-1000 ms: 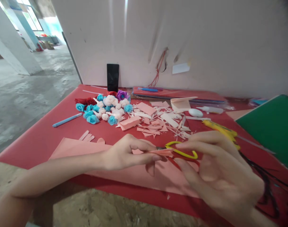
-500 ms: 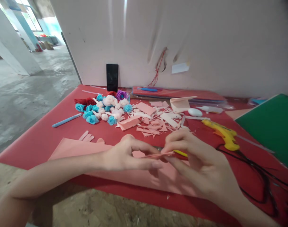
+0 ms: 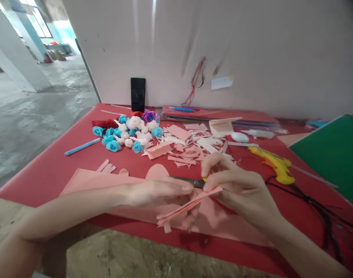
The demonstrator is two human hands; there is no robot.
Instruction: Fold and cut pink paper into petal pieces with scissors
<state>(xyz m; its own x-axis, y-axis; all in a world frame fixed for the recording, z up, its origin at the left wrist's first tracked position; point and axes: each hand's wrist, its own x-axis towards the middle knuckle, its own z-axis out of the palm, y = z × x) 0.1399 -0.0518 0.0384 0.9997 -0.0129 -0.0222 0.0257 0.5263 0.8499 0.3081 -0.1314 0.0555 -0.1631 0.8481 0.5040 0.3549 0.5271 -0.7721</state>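
My right hand is closed in a pinch on the right end of a folded pink paper piece, which has several layers and loose ends fanned at its lower left. My left hand lies just behind this paper, its fingers stretched out; its thumb is hidden, and whether it touches the paper I cannot tell. Behind the hands lie scissors with dark blades and a partly covered yellow handle. Beneath both hands is a large pink paper sheet, with a rounded pink paper piece at its far edge.
Paper flowers are heaped at the back left, beside paper scraps. A yellow glue gun with a black cable lies to the right, near a green board. A black phone leans on the wall.
My left hand has left its pinch on the paper and straightened its fingers behind it. The paper's left end now hangs toward me, and more of the scissors shows.
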